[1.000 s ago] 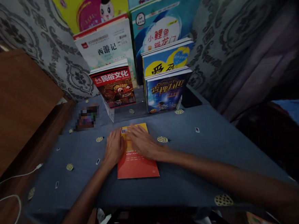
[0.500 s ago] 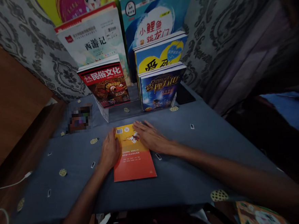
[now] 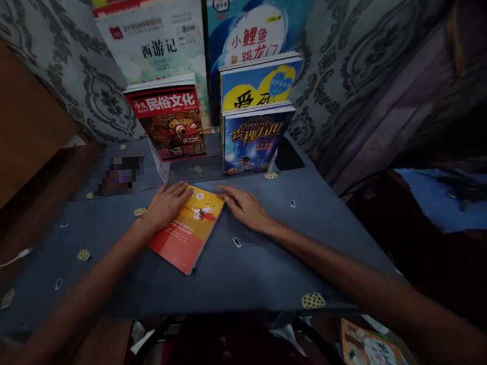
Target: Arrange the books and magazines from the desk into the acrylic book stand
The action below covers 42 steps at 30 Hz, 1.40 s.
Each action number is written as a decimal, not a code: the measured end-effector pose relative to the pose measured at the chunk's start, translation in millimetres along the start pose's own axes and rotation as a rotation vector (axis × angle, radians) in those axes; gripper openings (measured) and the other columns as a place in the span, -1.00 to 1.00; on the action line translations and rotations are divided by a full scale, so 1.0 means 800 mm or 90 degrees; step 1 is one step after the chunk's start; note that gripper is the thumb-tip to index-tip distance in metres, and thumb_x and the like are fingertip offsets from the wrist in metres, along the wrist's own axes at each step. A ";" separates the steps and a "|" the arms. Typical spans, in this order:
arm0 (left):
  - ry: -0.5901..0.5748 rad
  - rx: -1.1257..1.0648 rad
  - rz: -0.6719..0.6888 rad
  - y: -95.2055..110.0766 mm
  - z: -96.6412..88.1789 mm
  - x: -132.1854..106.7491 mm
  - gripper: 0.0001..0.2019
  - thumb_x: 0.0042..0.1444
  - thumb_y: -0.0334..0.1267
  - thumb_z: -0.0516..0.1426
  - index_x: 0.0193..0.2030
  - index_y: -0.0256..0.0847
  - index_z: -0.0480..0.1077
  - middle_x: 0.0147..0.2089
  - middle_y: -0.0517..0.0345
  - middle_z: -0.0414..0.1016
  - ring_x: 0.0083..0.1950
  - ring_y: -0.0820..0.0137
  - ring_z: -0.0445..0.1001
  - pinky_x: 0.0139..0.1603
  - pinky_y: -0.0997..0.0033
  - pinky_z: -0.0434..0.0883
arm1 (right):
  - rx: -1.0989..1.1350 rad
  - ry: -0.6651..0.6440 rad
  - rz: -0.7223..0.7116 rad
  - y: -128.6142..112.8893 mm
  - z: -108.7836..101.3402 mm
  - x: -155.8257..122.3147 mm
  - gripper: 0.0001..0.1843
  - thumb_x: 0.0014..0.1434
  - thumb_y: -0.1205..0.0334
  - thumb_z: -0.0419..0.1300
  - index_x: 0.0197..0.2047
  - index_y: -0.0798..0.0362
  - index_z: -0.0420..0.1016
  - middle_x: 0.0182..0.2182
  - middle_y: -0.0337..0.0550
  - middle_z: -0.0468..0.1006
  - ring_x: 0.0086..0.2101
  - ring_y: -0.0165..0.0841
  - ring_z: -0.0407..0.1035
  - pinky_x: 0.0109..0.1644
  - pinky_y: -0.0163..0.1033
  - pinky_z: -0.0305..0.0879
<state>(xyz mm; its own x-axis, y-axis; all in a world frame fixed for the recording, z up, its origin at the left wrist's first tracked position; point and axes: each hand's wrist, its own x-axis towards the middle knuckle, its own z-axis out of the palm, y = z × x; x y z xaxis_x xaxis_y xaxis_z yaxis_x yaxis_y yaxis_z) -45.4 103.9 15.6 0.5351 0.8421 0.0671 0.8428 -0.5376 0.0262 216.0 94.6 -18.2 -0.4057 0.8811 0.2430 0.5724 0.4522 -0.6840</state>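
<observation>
Lying flat, both grips apart: left hand (image 3: 165, 204) on the orange booklet (image 3: 186, 234), right hand (image 3: 245, 207) at its corner.

Orange booklet (image 3: 188, 228) is laid flat on the cloth-covered table (image 3: 274, 258), set askew, far end toward 1 o'clock. Left hand (image 3: 165, 205) is spread flat over the booklet's 10 o'clock edge, fingers uncurled. Right hand (image 3: 245, 207) is laid flat on the cloth at 3 o'clock of the booklet, fingertips (image 3: 224, 190) touching its far corner.

At 12 o'clock a clear stand (image 3: 161, 166) is noted with upright books. Red book (image 3: 168, 121) at 11, dark blue book (image 3: 253, 143) at 1, yellow-and-blue book (image 3: 257, 84) behind that. White book (image 3: 154, 38) and large blue book (image 3: 253, 31) are ranked at the back.

White cable (image 3: 7, 260) is seen at 9 o'clock.
</observation>
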 end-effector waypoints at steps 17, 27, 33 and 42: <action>0.014 0.148 -0.207 0.158 0.013 0.003 -0.79 0.36 -0.20 0.07 0.02 -0.27 0.37 0.05 -0.19 0.47 0.06 0.06 0.41 -0.15 0.20 0.50 | 0.398 0.107 0.010 0.040 0.011 -0.005 -0.45 0.37 0.28 -0.04 0.40 -0.01 0.12 -0.05 -0.01 0.64 -0.14 -0.32 0.59 -0.07 -0.14 0.53; -0.047 0.139 -0.194 0.153 -0.010 0.009 -0.78 0.41 -0.21 0.00 -0.08 -0.27 0.42 -0.12 -0.16 0.60 -0.02 0.06 0.52 -0.17 0.23 0.45 | 0.377 0.160 -0.008 0.033 -0.001 -0.008 -0.47 0.38 0.29 -0.06 0.39 -0.03 0.12 -0.01 -0.02 0.62 -0.03 -0.27 0.54 0.01 -0.08 0.51; -0.043 0.143 -0.193 0.148 -0.018 0.012 -0.76 0.39 -0.22 -0.02 -0.13 -0.24 0.44 -0.23 -0.08 0.60 -0.12 0.15 0.58 -0.17 0.30 0.42 | 0.340 0.171 -0.029 0.029 -0.003 -0.011 -0.50 0.40 0.25 -0.06 0.37 0.03 0.14 -0.03 -0.02 0.64 -0.01 -0.25 0.53 0.05 -0.07 0.49; -0.093 0.139 -0.225 0.143 -0.032 0.017 -0.73 0.41 -0.21 -0.06 -0.05 -0.23 0.44 -0.18 -0.10 0.63 -0.12 0.10 0.61 -0.21 0.29 0.39 | 0.343 0.171 -0.031 0.025 -0.007 -0.012 -0.49 0.39 0.29 -0.08 0.38 -0.01 0.14 -0.03 -0.05 0.64 -0.02 -0.26 0.53 0.11 -0.01 0.46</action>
<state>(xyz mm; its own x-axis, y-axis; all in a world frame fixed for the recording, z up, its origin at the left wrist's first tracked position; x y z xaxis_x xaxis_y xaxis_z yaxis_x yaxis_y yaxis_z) 57.1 52.6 45.2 0.2008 0.9784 -0.0499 0.9597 -0.2067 -0.1903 235.5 96.1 -30.6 -0.1873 0.8973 0.3997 0.0885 0.4207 -0.9029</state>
